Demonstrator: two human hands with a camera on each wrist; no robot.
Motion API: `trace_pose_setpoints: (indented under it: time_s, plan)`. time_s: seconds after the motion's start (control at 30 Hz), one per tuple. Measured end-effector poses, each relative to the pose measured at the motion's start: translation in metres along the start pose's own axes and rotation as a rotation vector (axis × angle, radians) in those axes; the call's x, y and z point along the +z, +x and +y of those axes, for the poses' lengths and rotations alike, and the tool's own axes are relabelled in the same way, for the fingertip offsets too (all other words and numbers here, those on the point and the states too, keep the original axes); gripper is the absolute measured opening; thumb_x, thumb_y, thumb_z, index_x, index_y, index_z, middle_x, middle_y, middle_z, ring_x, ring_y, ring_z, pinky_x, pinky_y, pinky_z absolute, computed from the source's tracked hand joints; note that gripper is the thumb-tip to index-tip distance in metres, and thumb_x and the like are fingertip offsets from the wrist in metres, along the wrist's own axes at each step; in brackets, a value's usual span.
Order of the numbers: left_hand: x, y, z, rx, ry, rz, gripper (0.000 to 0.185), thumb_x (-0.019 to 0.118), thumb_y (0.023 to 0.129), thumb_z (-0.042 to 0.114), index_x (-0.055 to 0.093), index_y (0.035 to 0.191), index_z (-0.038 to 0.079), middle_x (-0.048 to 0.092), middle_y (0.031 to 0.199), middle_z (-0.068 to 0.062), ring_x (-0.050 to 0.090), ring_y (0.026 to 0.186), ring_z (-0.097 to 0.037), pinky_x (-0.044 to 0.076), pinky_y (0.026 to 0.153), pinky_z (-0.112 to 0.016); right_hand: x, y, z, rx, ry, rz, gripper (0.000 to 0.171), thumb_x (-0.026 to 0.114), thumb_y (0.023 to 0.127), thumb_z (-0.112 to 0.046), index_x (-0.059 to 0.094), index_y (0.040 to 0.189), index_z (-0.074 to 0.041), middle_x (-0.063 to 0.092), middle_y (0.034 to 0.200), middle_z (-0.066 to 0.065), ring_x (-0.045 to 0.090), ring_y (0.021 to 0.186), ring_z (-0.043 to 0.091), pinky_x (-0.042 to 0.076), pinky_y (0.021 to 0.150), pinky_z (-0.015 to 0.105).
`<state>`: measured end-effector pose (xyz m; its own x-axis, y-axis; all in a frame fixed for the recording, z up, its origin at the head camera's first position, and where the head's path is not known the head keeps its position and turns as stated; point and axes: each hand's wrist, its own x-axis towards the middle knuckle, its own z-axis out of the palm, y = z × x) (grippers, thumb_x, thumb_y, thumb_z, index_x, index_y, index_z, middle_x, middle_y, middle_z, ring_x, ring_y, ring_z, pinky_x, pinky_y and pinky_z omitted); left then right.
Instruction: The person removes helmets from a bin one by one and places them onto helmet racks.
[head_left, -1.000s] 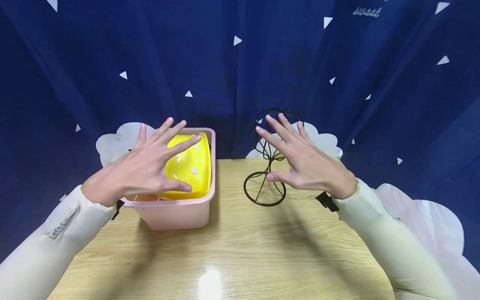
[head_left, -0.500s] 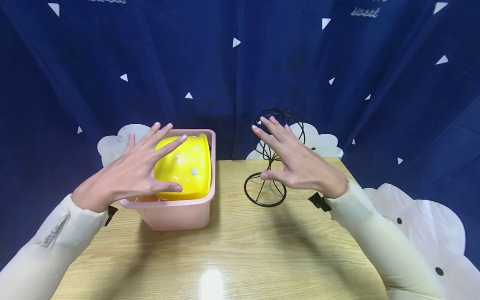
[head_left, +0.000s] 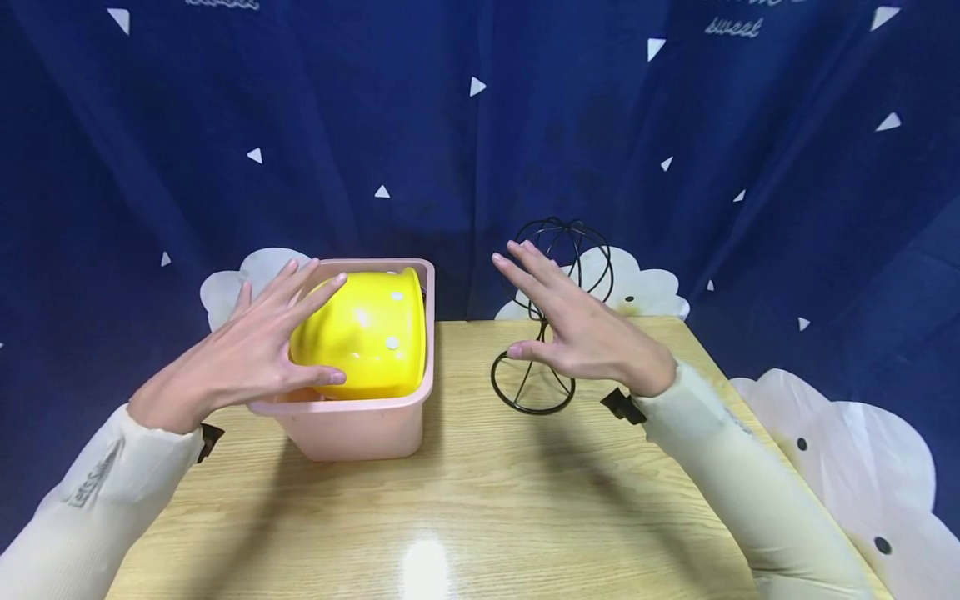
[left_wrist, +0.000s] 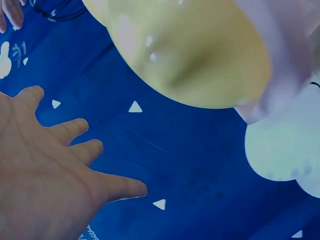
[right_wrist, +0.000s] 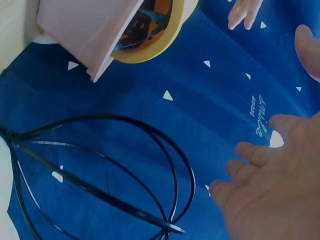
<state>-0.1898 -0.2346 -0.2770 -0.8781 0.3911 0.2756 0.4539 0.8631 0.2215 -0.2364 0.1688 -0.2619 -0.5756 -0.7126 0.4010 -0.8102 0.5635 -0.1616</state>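
Observation:
A yellow helmet [head_left: 367, 333] with white dots lies on its side in a pink bin [head_left: 360, 433]. Its opening faces right, and dark straps [right_wrist: 140, 27] show inside it in the right wrist view. My left hand [head_left: 240, 350] hovers by the bin's left side, fingers spread, holding nothing; in the left wrist view it is apart from the helmet. A black wire hat stand [head_left: 534, 410] with a round base and a domed top stands to the right. In front of it in the head view hovers my right hand [head_left: 585, 325], fingers straight, apart from the wires.
Both things stand toward the back of a light wooden table [head_left: 480, 517]. Behind hangs a dark blue curtain [head_left: 420, 125] with white triangles and cloud shapes. A light reflection shows on the tabletop near the front.
Both hands have drifted left and slightly down in the head view, the left uncovering more of the helmet. Helmet, bin and stand stay in place.

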Motion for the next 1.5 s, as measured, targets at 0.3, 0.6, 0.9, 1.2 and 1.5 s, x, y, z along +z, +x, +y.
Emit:
trace_pose_setpoints:
  time_s: [0.3, 0.6, 0.9, 1.2, 1.5]
  plan:
    - [0.006, -0.012, -0.014, -0.033, -0.057, -0.022, 0.107, 0.078, 0.079, 0.060, 0.017, 0.163, 0.035, 0.005, 0.174, 0.000, 0.000, 0.161, -0.037, 0.007, 0.116, -0.081, 0.009, 0.010, -0.006, 0.012, 0.048, -0.005, 0.101, 0.075, 0.090, -0.046, 0.008, 0.164, -0.031, 0.007, 0.173, -0.006, 0.011, 0.161, 0.022, 0.028, 0.126, 0.052]
    - [0.007, -0.022, -0.027, -0.139, -0.111, -0.057, 0.110, 0.077, 0.079, 0.063, 0.007, 0.162, 0.044, -0.003, 0.174, 0.003, -0.006, 0.161, -0.031, 0.018, 0.112, -0.082, 0.020, 0.020, -0.008, 0.032, 0.132, 0.002, 0.098, 0.073, 0.092, -0.044, 0.007, 0.164, -0.034, 0.008, 0.172, -0.012, 0.013, 0.160, 0.015, 0.026, 0.127, 0.049]
    - [0.018, -0.028, -0.040, -0.158, -0.148, -0.064, 0.110, 0.077, 0.081, 0.059, 0.004, 0.162, 0.042, -0.001, 0.174, -0.002, -0.001, 0.161, -0.033, 0.020, 0.113, -0.080, 0.038, 0.029, -0.006, 0.068, 0.203, -0.012, 0.097, 0.073, 0.093, -0.039, 0.010, 0.165, -0.028, 0.014, 0.172, -0.007, 0.018, 0.159, 0.015, 0.023, 0.129, 0.045]
    - [0.027, -0.032, -0.047, -0.183, -0.168, -0.086, 0.112, 0.077, 0.082, 0.057, 0.000, 0.162, 0.039, 0.000, 0.174, -0.004, 0.011, 0.158, -0.043, 0.022, 0.110, -0.082, 0.049, 0.039, -0.007, 0.124, 0.262, -0.069, 0.097, 0.070, 0.094, -0.043, 0.008, 0.165, -0.018, 0.014, 0.172, -0.001, 0.018, 0.159, 0.017, 0.021, 0.130, 0.042]
    - [0.038, -0.040, -0.053, -0.191, -0.212, -0.051, 0.110, 0.076, 0.083, 0.054, 0.001, 0.162, 0.041, 0.004, 0.174, -0.003, 0.010, 0.159, -0.040, 0.022, 0.109, -0.083, 0.064, 0.052, -0.010, 0.174, 0.340, -0.106, 0.098, 0.069, 0.095, -0.043, 0.006, 0.165, -0.016, 0.020, 0.171, 0.002, 0.024, 0.158, 0.018, 0.025, 0.129, 0.040]
